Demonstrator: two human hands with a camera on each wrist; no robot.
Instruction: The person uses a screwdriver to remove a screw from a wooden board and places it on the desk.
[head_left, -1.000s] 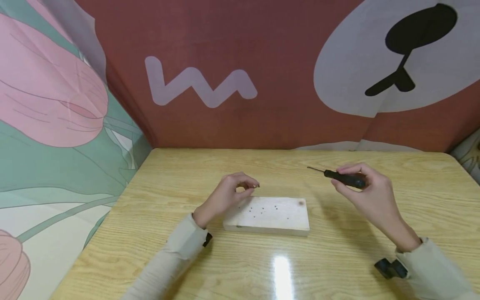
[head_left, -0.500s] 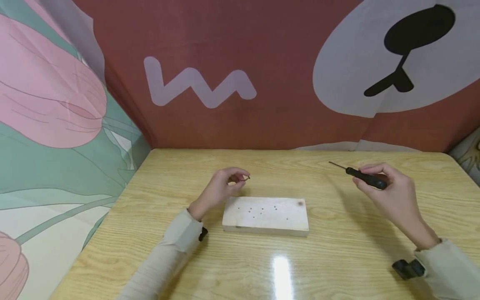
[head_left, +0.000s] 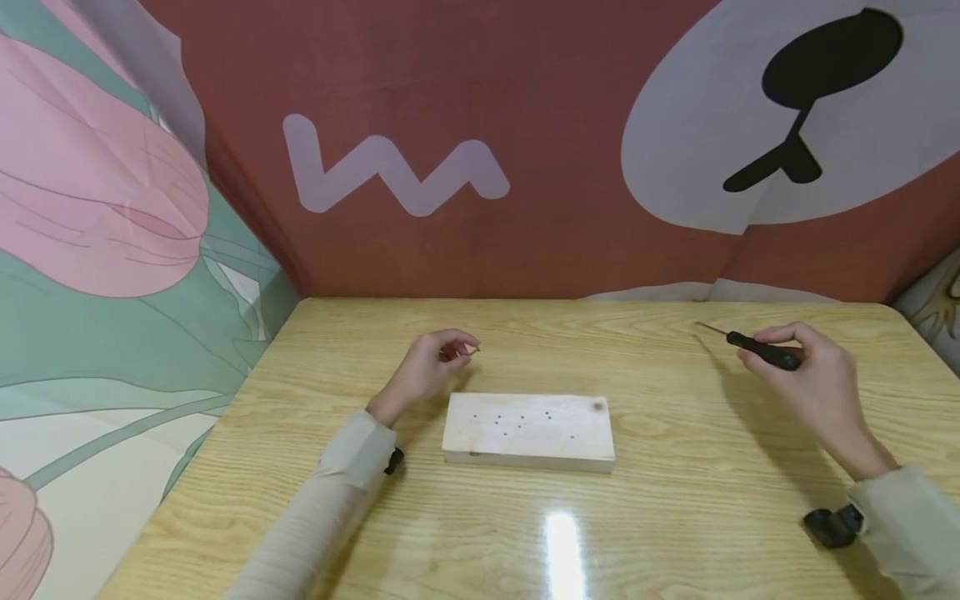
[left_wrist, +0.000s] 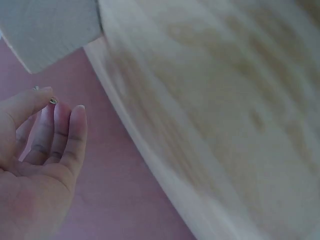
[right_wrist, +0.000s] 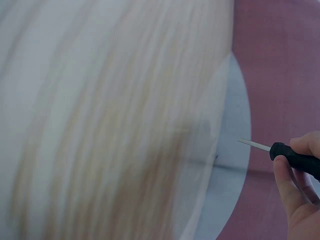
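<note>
My left hand point(head_left: 423, 368), above the table behind the pale wooden block point(head_left: 528, 429), pinches a small screw point(head_left: 474, 351) between thumb and fingers. The brassy head of that screw point(left_wrist: 53, 101) shows at the thumb tip in the left wrist view; most of the rest is hidden by the fingers. Off to the right, my right hand point(head_left: 817, 379) grips the black handle of a screwdriver point(head_left: 767, 349). Its thin metal shaft point(right_wrist: 255, 145) points left and slightly up, away from the block. Several small dark holes or screw heads dot the block's top face.
The block lies flat on a light wood-grain table point(head_left: 645, 533). A reddish printed cloth point(head_left: 555, 242) hangs along the back edge, and a floral cloth point(head_left: 112, 333) hangs on the left. Dark wrist cameras sit at both sleeves.
My left hand has drawn back to the left, off the block's far edge, keeping the screw. My right hand has moved right with the screwdriver. The block stays put.
</note>
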